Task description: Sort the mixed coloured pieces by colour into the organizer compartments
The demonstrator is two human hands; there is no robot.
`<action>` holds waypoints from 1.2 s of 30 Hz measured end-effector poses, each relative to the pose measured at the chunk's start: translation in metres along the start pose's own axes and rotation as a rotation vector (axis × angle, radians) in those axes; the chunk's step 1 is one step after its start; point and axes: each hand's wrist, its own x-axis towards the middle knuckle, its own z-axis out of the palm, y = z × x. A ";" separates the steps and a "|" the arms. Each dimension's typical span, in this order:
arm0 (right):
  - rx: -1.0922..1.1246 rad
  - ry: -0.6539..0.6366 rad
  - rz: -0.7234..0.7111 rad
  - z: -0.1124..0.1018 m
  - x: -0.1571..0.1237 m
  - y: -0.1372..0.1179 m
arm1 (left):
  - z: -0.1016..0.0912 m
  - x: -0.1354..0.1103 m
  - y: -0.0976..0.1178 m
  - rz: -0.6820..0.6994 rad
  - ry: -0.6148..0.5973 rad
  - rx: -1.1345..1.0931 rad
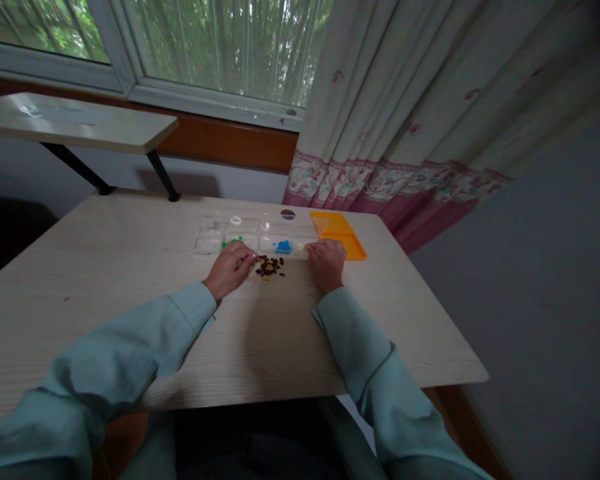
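My left hand [231, 268] is closed in a pinch at the left edge of a small pile of dark brown and yellow pieces [270, 267]; what its fingertips hold is too small to make out. Behind the pile lies a clear plastic compartment box [243, 227]. In its front row are green pieces [234, 240], blue pieces [283, 247] and, farther right, pale pieces [301, 247]. My right hand [329, 261] has its fingers pressed together beside the pale pieces, and anything between them is hidden.
An orange plastic tray or lid [353, 245] lies to the right of the box. A round dark object [288, 214] is behind the box. At the back left, a raised shelf [80, 123] stands on black legs. A curtain [380, 133] hangs behind the table's [190, 360] right side.
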 end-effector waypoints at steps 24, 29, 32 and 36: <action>0.231 -0.232 -0.265 -0.007 -0.003 -0.023 | 0.006 -0.005 0.002 0.172 -0.187 0.226; 0.194 -0.385 -0.396 -0.011 -0.008 -0.033 | 0.005 -0.005 0.002 0.151 -0.166 0.234; 0.185 -0.415 -0.396 -0.010 -0.009 -0.034 | 0.005 -0.005 0.002 0.153 -0.156 0.222; 0.225 -0.423 -0.393 -0.006 -0.010 -0.035 | 0.002 -0.005 0.006 0.189 -0.203 0.182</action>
